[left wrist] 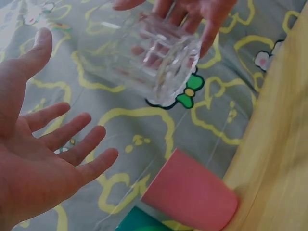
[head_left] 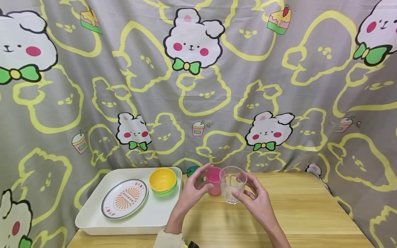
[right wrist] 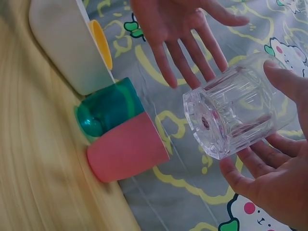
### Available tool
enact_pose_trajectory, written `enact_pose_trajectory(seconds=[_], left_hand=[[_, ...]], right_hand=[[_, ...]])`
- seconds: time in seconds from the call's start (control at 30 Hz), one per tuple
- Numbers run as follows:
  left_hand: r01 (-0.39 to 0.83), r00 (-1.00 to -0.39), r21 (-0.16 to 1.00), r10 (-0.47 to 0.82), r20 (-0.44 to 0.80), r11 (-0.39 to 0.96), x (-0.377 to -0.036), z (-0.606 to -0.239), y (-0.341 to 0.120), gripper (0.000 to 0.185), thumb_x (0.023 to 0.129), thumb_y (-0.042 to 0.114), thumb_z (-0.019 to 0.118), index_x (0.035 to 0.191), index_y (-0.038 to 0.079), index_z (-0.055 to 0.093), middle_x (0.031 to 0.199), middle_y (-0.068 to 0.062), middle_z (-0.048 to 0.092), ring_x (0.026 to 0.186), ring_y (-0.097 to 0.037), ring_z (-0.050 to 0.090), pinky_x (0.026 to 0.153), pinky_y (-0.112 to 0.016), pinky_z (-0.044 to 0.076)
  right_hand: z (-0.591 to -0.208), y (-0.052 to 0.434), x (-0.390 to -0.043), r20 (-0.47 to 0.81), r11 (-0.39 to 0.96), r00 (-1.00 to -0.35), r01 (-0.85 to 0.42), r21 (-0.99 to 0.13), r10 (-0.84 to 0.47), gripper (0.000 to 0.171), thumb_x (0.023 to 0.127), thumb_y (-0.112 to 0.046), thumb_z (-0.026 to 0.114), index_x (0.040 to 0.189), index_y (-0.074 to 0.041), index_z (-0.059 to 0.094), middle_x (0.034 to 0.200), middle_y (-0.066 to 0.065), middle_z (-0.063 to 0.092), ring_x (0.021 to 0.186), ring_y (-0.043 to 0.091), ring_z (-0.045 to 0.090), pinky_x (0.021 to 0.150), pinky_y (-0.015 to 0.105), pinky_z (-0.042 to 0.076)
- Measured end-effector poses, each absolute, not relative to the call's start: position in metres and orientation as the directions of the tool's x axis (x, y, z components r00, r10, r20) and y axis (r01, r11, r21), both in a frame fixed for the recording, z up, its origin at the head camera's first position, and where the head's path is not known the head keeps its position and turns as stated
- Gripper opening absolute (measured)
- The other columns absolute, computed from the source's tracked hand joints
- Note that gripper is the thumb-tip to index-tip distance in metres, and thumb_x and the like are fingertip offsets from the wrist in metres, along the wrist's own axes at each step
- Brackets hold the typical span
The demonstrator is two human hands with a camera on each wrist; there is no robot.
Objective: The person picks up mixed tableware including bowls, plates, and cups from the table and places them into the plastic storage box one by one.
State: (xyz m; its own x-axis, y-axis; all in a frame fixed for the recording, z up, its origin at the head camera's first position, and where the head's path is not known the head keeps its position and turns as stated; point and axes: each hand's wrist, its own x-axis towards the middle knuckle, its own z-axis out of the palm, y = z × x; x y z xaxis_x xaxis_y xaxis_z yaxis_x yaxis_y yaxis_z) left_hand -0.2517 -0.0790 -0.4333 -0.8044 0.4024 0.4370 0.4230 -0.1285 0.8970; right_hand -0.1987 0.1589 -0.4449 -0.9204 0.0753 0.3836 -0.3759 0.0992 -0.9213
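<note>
Glass, ribbed, looks slick and breakable; my right hand curls around its wall, where I'd hold it. Left hand spread, empty.

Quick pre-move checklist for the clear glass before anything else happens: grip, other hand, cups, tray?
1. Right hand holds the clear glass with curled fingers, off the table: ok.
2. Left hand open beside the glass, not touching it: ok.
3. Pink cup upright on the table: ok.
4. Green cup next to the pink cup; whether they touch: cannot tell.
5. Tray holds a plate and the yellow bowl: ok.
6. Glass contents: looks empty, cannot tell for sure.
</note>
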Motion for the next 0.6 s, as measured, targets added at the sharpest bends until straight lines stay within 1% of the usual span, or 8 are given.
enact_pose_trajectory(seconds=[0.07, 0.17, 0.23, 0.33, 0.37, 0.43, 0.53, 0.6], left_hand=[[0.411, -0.801, 0.900, 0.415, 0.432, -0.143, -0.250, -0.434, -0.076, 0.068, 0.095, 0.017, 0.075, 0.153, 0.002, 0.043, 0.152, -0.019, 0.047, 0.138, -0.045, 0.044, 0.113, -0.061, 0.037], [0.396, -0.792, 0.903, 0.437, 0.427, -0.165, -0.249, -0.437, -0.070, 0.070, 0.093, 0.017, 0.077, 0.153, 0.001, 0.043, 0.150, -0.024, 0.048, 0.135, -0.044, 0.047, 0.112, -0.059, 0.040], [0.381, -0.788, 0.907, 0.451, 0.419, -0.179, -0.247, -0.438, -0.067, 0.069, 0.093, 0.013, 0.077, 0.152, 0.001, 0.044, 0.148, -0.028, 0.048, 0.132, -0.046, 0.049, 0.111, -0.055, 0.044], [0.359, -0.789, 0.917, 0.469, 0.396, -0.170, -0.246, -0.440, -0.062, 0.067, 0.093, 0.006, 0.076, 0.151, 0.000, 0.045, 0.145, -0.030, 0.050, 0.129, -0.045, 0.053, 0.108, -0.043, 0.049], [0.351, -0.794, 0.922, 0.471, 0.385, -0.162, -0.245, -0.439, -0.061, 0.066, 0.092, 0.005, 0.076, 0.151, 0.001, 0.046, 0.145, -0.028, 0.051, 0.130, -0.044, 0.054, 0.108, -0.039, 0.050], [0.341, -0.800, 0.928, 0.473, 0.370, -0.149, -0.244, -0.440, -0.059, 0.066, 0.092, 0.005, 0.077, 0.150, 0.003, 0.047, 0.145, -0.023, 0.054, 0.132, -0.040, 0.054, 0.107, -0.036, 0.050], [0.340, -0.803, 0.930, 0.470, 0.365, -0.142, -0.244, -0.440, -0.057, 0.064, 0.091, 0.007, 0.078, 0.149, 0.005, 0.050, 0.145, -0.018, 0.055, 0.134, -0.036, 0.053, 0.109, -0.037, 0.048], [0.346, -0.800, 0.927, 0.469, 0.373, -0.147, -0.244, -0.439, -0.057, 0.063, 0.091, 0.006, 0.078, 0.148, 0.005, 0.051, 0.145, -0.020, 0.055, 0.135, -0.035, 0.052, 0.110, -0.041, 0.047]], right_hand=[[-0.445, 0.157, -0.198, 0.386, 0.087, -0.920, -0.380, -0.921, 0.068, 0.066, 0.087, -0.002, 0.081, 0.146, -0.001, 0.051, 0.136, 0.019, 0.061, 0.121, 0.011, 0.060, 0.094, 0.024, 0.056], [-0.446, 0.155, -0.198, 0.389, 0.083, -0.920, -0.385, -0.919, 0.045, 0.065, 0.088, -0.002, 0.080, 0.146, -0.001, 0.051, 0.136, 0.019, 0.061, 0.123, 0.011, 0.060, 0.095, 0.025, 0.056], [-0.448, 0.154, -0.197, 0.393, 0.088, -0.919, -0.389, -0.917, 0.027, 0.064, 0.089, -0.003, 0.079, 0.146, -0.002, 0.051, 0.137, 0.018, 0.061, 0.124, 0.011, 0.059, 0.095, 0.024, 0.056], [-0.449, 0.152, -0.197, 0.403, 0.090, -0.915, -0.401, -0.912, 0.007, 0.062, 0.090, -0.001, 0.077, 0.147, -0.003, 0.051, 0.138, 0.018, 0.060, 0.125, 0.009, 0.058, 0.095, 0.024, 0.055], [-0.449, 0.152, -0.197, 0.408, 0.088, -0.913, -0.406, -0.910, 0.002, 0.062, 0.091, 0.000, 0.076, 0.147, -0.003, 0.051, 0.138, 0.018, 0.060, 0.126, 0.009, 0.057, 0.095, 0.024, 0.055], [-0.450, 0.151, -0.197, 0.421, 0.082, -0.907, -0.420, -0.904, -0.009, 0.061, 0.091, 0.002, 0.075, 0.147, -0.003, 0.051, 0.138, 0.019, 0.060, 0.126, 0.008, 0.057, 0.095, 0.024, 0.055], [-0.449, 0.150, -0.198, 0.436, 0.076, -0.900, -0.437, -0.897, -0.024, 0.061, 0.092, 0.003, 0.074, 0.147, -0.003, 0.050, 0.137, 0.020, 0.059, 0.126, 0.009, 0.057, 0.096, 0.025, 0.055], [-0.450, 0.150, -0.198, 0.439, 0.074, -0.898, -0.440, -0.895, -0.036, 0.061, 0.092, 0.002, 0.074, 0.148, -0.003, 0.050, 0.137, 0.019, 0.059, 0.126, 0.010, 0.057, 0.096, 0.025, 0.055]])
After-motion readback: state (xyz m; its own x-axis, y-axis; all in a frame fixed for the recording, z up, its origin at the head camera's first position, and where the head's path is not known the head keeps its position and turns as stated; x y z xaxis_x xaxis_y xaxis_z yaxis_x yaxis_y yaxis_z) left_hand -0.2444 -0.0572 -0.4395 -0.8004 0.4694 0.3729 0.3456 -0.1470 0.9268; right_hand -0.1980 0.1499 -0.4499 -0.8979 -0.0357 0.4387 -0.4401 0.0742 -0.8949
